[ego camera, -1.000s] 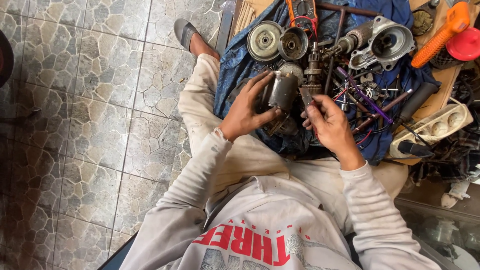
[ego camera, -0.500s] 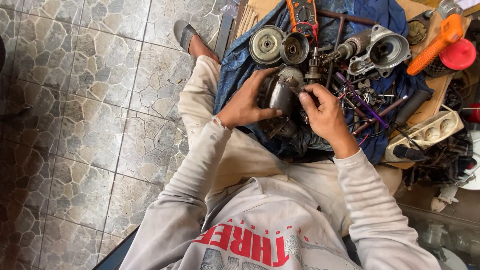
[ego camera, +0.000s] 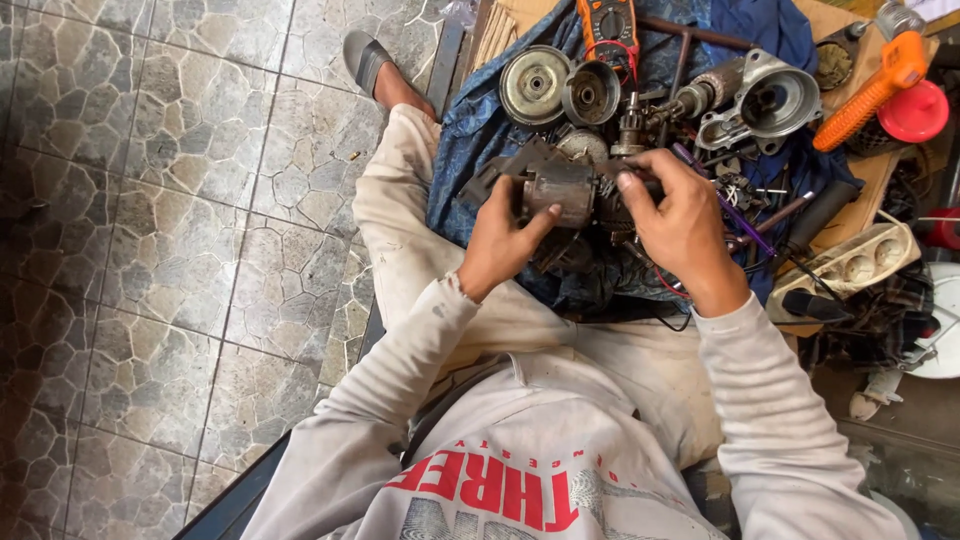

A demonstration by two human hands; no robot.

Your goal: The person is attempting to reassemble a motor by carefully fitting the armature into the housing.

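My left hand (ego camera: 500, 238) and right hand (ego camera: 675, 222) both clamp a dark, greasy motor body (ego camera: 560, 190), held above the blue cloth (ego camera: 470, 150) over my lap. Beyond it I see a grey metal housing (ego camera: 770, 100) (open-mouthed), then a round pulley (ego camera: 535, 85) and a smaller cup-shaped part (ego camera: 590, 93).

– What's underfoot?
– A floor (ego camera: 150, 200) of grey-brown stone-pattern tiles, dull in soft, even light.
– And to the right?
– A blue cloth (ego camera: 470, 130) spread over a wooden board (ego camera: 850, 205), crowded with clutter
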